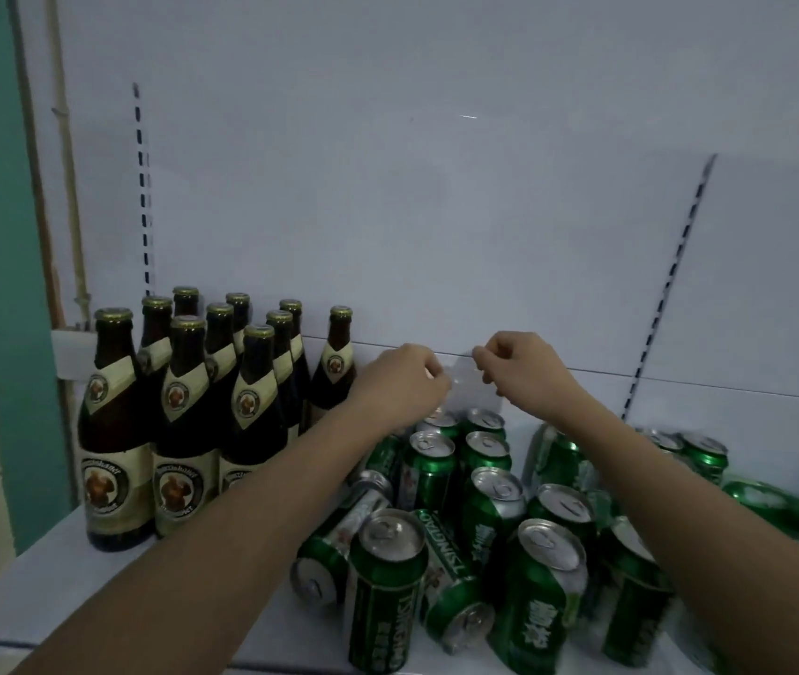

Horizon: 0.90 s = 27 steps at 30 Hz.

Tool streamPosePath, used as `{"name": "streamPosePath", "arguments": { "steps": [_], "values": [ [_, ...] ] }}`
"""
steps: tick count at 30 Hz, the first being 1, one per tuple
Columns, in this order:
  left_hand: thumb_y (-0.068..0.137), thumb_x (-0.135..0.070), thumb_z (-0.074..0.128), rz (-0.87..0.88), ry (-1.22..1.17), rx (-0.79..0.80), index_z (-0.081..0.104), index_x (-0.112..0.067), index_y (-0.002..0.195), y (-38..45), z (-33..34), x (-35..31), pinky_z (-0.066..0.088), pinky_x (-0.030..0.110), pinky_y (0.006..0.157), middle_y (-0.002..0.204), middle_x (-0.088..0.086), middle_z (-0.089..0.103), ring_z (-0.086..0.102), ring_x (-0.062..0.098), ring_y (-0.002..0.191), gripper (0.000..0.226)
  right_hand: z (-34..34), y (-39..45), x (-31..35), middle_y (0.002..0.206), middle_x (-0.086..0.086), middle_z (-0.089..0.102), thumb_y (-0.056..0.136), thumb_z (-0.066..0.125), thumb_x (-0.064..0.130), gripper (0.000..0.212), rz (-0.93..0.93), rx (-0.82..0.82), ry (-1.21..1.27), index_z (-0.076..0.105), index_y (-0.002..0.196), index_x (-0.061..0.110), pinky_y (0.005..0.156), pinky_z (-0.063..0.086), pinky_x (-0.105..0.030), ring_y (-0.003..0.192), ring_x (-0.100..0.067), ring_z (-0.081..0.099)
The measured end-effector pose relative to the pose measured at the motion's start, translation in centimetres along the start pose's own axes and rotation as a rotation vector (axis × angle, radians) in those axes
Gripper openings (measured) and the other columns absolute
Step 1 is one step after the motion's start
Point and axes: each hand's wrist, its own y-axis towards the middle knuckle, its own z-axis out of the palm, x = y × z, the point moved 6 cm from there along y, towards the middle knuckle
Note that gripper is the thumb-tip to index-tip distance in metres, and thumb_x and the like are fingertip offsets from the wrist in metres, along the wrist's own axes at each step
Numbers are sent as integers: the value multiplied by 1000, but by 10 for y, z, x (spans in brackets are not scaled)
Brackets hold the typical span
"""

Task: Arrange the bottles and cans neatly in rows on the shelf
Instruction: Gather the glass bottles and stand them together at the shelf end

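Bottles [183, 431] of dark beer, ten that we count, stand upright in rows at the shelf's [110, 577] left end. Rightward, our left hand [404, 377] and right hand [516, 365] hover with curled fingers, holding nothing we can see. Below them, green Tsingtao cans [490, 509] crowd together, most upright, several toppled on their sides; we cannot count them exactly.

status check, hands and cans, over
Left hand and right hand curled, empty, above the rear cans. Brown bottles standing in rows. Green cans jumbled, several tipped over.
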Motion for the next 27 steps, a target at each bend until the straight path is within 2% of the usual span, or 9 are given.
{"name": "streamPosePath", "arguments": {
  "steps": [3,6,9,12,15,18,20,23,27],
  "values": [
    [92,-36,56,54,13,40,67,-24,106,8,12,-35,52,37,91,109,-3,68,62,20,100,22,-34,-21,-28,77,-8,71,97,55,33,34,50,-41,-47,65,79,6,69,53,-36,66,-21,60],
    [94,-34,55,131,4,75,67,-22,108,6,31,-81,52,37,92,103,-6,64,61,18,99,22,-74,-44,-54,70,-3,71,97,55,34,35,102,-88,-81,66,76,8,70,53,-36,62,-18,60],
    [94,-32,54,204,-24,114,68,-21,105,-4,58,-131,54,36,87,96,-7,65,63,17,91,21,-119,-68,-79,68,-2,70,97,54,34,36,136,-136,-102,65,75,7,70,54,-38,62,-20,62],
    [93,-32,55,265,-43,156,68,-22,102,-16,96,-181,54,37,88,95,-8,65,63,15,92,19,-162,-98,-109,73,-8,71,97,55,35,38,171,-160,-144,66,78,5,72,55,-40,70,-26,65],
    [92,-32,56,306,-68,206,67,-24,102,-34,142,-237,54,37,87,97,-8,66,63,14,91,18,-205,-136,-149,74,-6,70,96,55,37,33,211,-174,-198,63,74,13,71,54,-40,70,-25,63],
    [92,-32,56,347,-110,236,68,-24,102,-60,195,-298,54,34,82,99,-4,68,64,15,89,18,-252,-182,-197,73,0,67,94,56,38,28,259,-172,-232,55,71,23,64,49,-33,66,-20,60],
    [93,-33,56,369,-147,272,70,-22,103,-80,234,-341,55,35,84,100,-2,69,64,17,91,20,-288,-215,-232,70,-1,66,95,57,37,29,288,-172,-234,56,71,20,63,50,-36,63,-19,59],
    [94,-33,56,434,-140,344,69,-21,102,-109,292,-407,54,36,86,104,-2,69,63,17,94,19,-345,-267,-283,71,-6,69,95,59,35,30,367,-194,-244,63,77,11,69,54,-43,69,-25,65],
    [93,-31,56,499,-145,382,67,-22,93,-136,347,-483,55,39,84,96,-1,71,65,18,88,14,-411,-317,-333,75,-9,70,94,57,32,30,432,-236,-277,66,84,5,70,54,-45,74,-29,66]
  ]
}}
